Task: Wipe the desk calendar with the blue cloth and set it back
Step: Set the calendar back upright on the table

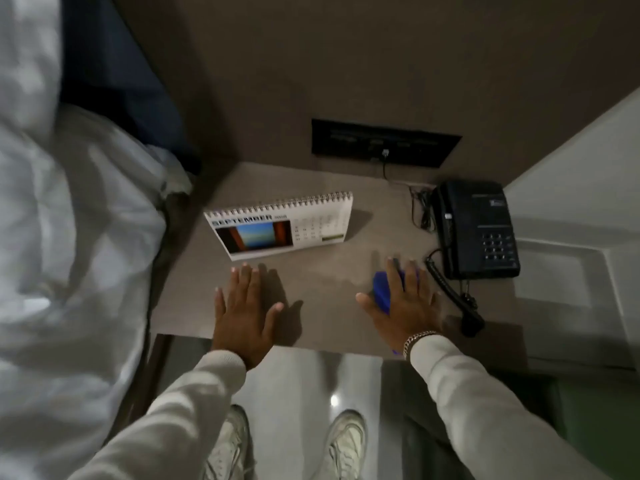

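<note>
A spiral-bound desk calendar [280,225], showing September with a picture, stands upright on the grey bedside table [329,271], left of centre. My left hand [244,306] lies flat on the table just in front of the calendar, fingers spread, holding nothing. My right hand [403,299] rests flat on the blue cloth [381,289], pressing it onto the table at the right. Most of the cloth is hidden under the palm.
A black telephone [476,230] with a coiled cord [446,285] sits at the table's right edge, close to my right hand. A dark socket panel [384,143] is on the wall behind. White bedding [69,220] lies to the left. The floor and my shoes [343,441] are below.
</note>
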{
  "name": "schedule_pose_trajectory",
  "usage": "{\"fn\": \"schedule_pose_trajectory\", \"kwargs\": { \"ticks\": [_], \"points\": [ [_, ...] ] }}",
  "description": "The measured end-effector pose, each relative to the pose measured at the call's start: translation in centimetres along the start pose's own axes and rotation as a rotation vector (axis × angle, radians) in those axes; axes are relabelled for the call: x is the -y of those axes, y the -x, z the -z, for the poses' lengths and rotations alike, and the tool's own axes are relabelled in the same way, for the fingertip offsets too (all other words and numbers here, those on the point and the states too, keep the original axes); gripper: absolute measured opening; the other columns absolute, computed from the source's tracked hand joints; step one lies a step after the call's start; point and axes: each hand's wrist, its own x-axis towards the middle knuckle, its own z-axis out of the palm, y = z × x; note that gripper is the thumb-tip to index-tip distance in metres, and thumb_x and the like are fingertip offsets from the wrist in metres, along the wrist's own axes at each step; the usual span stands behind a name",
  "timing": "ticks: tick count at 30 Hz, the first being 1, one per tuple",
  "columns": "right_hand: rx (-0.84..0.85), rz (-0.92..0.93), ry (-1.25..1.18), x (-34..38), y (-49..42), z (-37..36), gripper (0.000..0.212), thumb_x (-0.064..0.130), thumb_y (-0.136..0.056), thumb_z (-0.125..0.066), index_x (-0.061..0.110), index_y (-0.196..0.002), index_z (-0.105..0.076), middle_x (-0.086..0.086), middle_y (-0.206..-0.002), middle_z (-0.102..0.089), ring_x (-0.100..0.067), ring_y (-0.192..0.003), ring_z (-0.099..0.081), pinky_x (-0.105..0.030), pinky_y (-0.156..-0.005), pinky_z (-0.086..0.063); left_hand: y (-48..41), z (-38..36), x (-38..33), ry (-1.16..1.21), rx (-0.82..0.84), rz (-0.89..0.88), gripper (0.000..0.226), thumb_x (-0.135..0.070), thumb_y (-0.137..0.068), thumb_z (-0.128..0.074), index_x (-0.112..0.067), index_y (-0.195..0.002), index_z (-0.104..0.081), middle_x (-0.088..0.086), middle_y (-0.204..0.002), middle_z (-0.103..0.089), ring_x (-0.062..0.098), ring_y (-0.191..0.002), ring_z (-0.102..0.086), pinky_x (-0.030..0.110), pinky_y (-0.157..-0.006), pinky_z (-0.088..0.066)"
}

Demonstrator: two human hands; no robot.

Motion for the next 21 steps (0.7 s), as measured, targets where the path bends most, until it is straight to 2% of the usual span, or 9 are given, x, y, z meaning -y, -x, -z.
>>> {"fn": "schedule_pose_trajectory", "kwargs": {
  "ticks": [4,8,9,11,14,15,17,19,21],
  "points": [
    [-0.092,0.052,-0.557,6.0,-1.6,4.4,0.084,0.064,-0.085,-0.049,0.026,-0.151,-0.012,-0.006,-0.162,-0.018,-0.024,-0.149,-0.015,-0.041,-0.118,-0.019,-0.5,5.2,1.4,0.49,-0.173,0.288,0.065,-0.048,-0.096,-0.04,-0.012,-0.15,-0.029,0.015,-0.159,-0.031,0.033,-0.148,-0.028,0.045,-0.12,-0.022],
    [-0.103,-0.062,-1.1,11.0,-4.6,6.7,0.063,0.049,-0.092,-0.054,0.013,-0.142,-0.04,-0.009,-0.145,-0.05,-0.018,-0.129,-0.049,-0.031,-0.103,-0.041,-4.0,9.9,1.3,0.995,-0.189,0.502,0.063,-0.056,-0.097,-0.028,-0.015,-0.142,-0.046,0.009,-0.15,-0.047,0.027,-0.14,-0.041,0.048,-0.118,-0.027],
    [-0.117,-0.087,-1.193,11.5,-5.2,6.9,0.054,0.048,-0.093,-0.054,0.012,-0.132,-0.051,-0.01,-0.137,-0.058,-0.017,-0.12,-0.057,-0.028,-0.096,-0.047,-4.8,10.8,1.3,1.08,-0.191,0.506,0.066,-0.059,-0.096,-0.026,-0.015,-0.138,-0.051,0.009,-0.145,-0.053,0.025,-0.137,-0.045,0.049,-0.117,-0.028],
    [-0.156,-0.134,-1.323,12.0,-5.5,6.9,0.036,0.049,-0.094,-0.052,0.019,-0.105,-0.067,-0.003,-0.109,-0.073,-0.008,-0.094,-0.068,-0.014,-0.07,-0.052,-5.6,12.0,1.2,1.159,-0.173,0.478,0.066,-0.064,-0.094,-0.023,-0.02,-0.128,-0.059,0.005,-0.133,-0.062,0.022,-0.129,-0.052,0.048,-0.117,-0.029],
    [-0.201,-0.144,-1.432,12.1,-5.4,6.4,0.031,0.047,-0.096,-0.048,0.025,-0.084,-0.068,0.014,-0.076,-0.076,0.005,-0.07,-0.071,-0.006,-0.053,-0.049,-6.3,12.6,0.9,1.206,-0.122,0.432,0.061,-0.065,-0.093,-0.022,-0.027,-0.123,-0.06,-0.004,-0.122,-0.061,0.015,-0.12,-0.055,0.045,-0.117,-0.03],
    [-0.21,-0.14,-1.446,12.1,-5.4,6.3,0.028,0.047,-0.096,-0.048,0.027,-0.089,-0.067,0.015,-0.077,-0.075,0.007,-0.069,-0.071,-0.006,-0.054,-0.05,-6.5,12.8,0.9,1.213,-0.098,0.429,0.066,-0.065,-0.093,-0.022,-0.023,-0.128,-0.059,-0.005,-0.122,-0.059,0.014,-0.119,-0.054,0.044,-0.117,-0.029],
    [-0.19,-0.145,-1.489,12.2,-5.2,6.4,0.028,0.046,-0.096,-0.048,0.033,-0.119,-0.057,0.007,-0.1,-0.072,0.002,-0.084,-0.071,-0.012,-0.063,-0.053,-7.3,13.3,0.9,1.252,-0.046,0.432,0.071,-0.066,-0.093,-0.022,-0.018,-0.134,-0.055,-0.005,-0.126,-0.058,0.013,-0.122,-0.051,0.038,-0.114,-0.03],
    [-0.167,-0.156,-1.563,12.2,-5.3,6.7,0.056,0.049,-0.092,-0.05,0.03,-0.143,-0.036,-0.008,-0.129,-0.062,-0.015,-0.113,-0.064,-0.024,-0.082,-0.051,-8.4,14.3,0.7,1.31,0.01,0.429,0.07,-0.065,-0.093,-0.022,-0.019,-0.136,-0.052,-0.003,-0.135,-0.057,0.011,-0.125,-0.049,0.034,-0.106,-0.03],
    [-0.17,-0.154,-1.608,12.5,-5.7,7.1,0.072,0.055,-0.082,-0.054,0.03,-0.146,-0.031,-0.013,-0.143,-0.052,-0.025,-0.128,-0.054,-0.032,-0.096,-0.046,-10.2,15.4,0.6,1.33,0.056,0.429,0.071,-0.066,-0.093,-0.022,-0.019,-0.139,-0.049,-0.002,-0.144,-0.053,0.013,-0.132,-0.045,0.034,-0.107,-0.028]
  ]
}}
